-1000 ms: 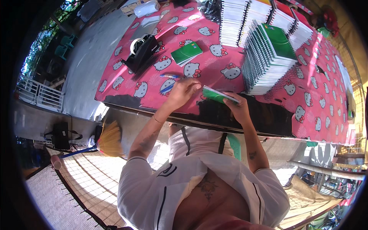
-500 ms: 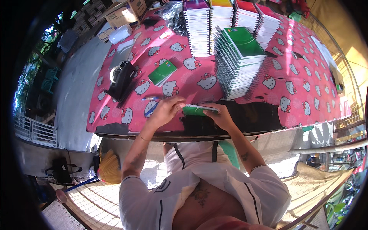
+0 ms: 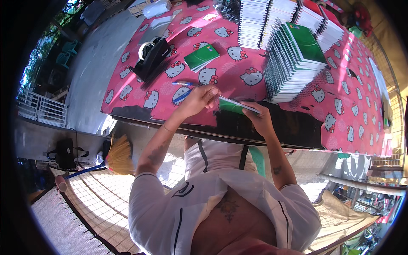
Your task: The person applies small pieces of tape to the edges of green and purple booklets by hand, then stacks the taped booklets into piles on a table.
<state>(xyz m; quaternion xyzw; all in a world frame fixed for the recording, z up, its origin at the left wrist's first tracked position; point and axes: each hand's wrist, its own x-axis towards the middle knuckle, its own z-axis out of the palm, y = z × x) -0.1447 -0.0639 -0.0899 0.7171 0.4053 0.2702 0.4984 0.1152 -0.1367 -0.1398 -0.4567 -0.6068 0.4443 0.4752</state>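
My left hand (image 3: 199, 100) and my right hand (image 3: 260, 120) both grip a thin green notebook (image 3: 235, 106) at the near edge of a table covered with a pink cartoon-cat cloth (image 3: 212, 51). The left hand pinches its left end with closed fingers. The right hand holds its right end from below. A blue pen (image 3: 183, 84) lies on the cloth just left of my left hand. A tall stack of green spiral notebooks (image 3: 295, 59) stands right behind the held notebook.
A small green notebook (image 3: 201, 57) lies farther back, beside a black tape dispenser (image 3: 151, 57). More notebook stacks (image 3: 259, 21) line the far side. A broom (image 3: 119, 155) lies on the floor to the left, under the table's edge.
The view has shifted slightly. Both hands stay on the green notebook at the table's near edge, with the left hand now closed over its left end.
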